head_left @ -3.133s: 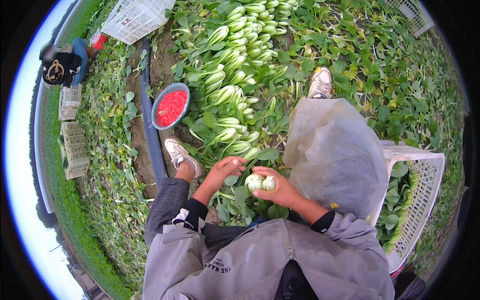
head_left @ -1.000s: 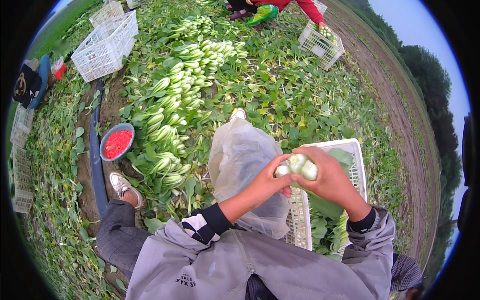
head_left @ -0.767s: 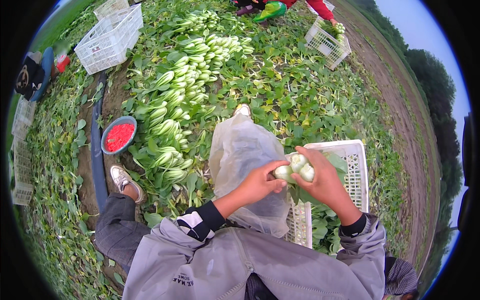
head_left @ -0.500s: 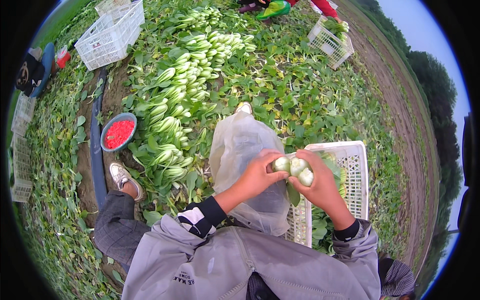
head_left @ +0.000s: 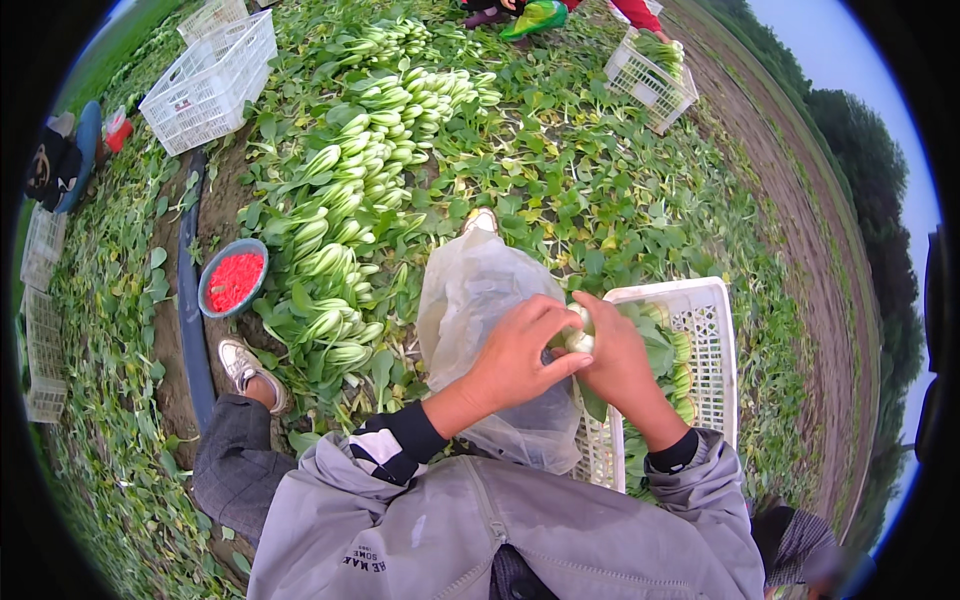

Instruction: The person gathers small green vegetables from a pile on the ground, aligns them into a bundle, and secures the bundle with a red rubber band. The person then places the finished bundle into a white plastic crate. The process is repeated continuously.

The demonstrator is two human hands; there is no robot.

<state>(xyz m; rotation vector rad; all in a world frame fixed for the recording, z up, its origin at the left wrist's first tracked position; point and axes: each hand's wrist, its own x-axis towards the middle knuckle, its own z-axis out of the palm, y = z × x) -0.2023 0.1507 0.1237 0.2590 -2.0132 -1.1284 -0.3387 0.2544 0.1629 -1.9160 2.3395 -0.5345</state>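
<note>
Near the bottom middle, my left hand [head_left: 512,352] curls its fingers and thumb over pale bok choy bases [head_left: 580,338]. My right hand [head_left: 622,372] grips the same bok choy from the right, its leaves hanging beneath and partly hidden by the hands. Below them a cloudy plastic sheet [head_left: 465,290] covers my leg. A white crate [head_left: 712,372] holding more bok choy stands just right of my hands. A long row of cut bok choy [head_left: 342,240] lies on the leafy ground in front, left of centre.
A blue bowl of red strips [head_left: 237,280] sits beside a dark hose [head_left: 192,355] on soil. White crates [head_left: 205,95] stand at the upper left, another [head_left: 650,95] at upper right, near a red-sleeved person [head_left: 635,14]. Another person [head_left: 55,165] crouches at the far left.
My left hand has moved rightward and now covers more of the bok choy bases. My right hand has turned, hiding them further. The red-sleeved person's greens have gone down into the crate.
</note>
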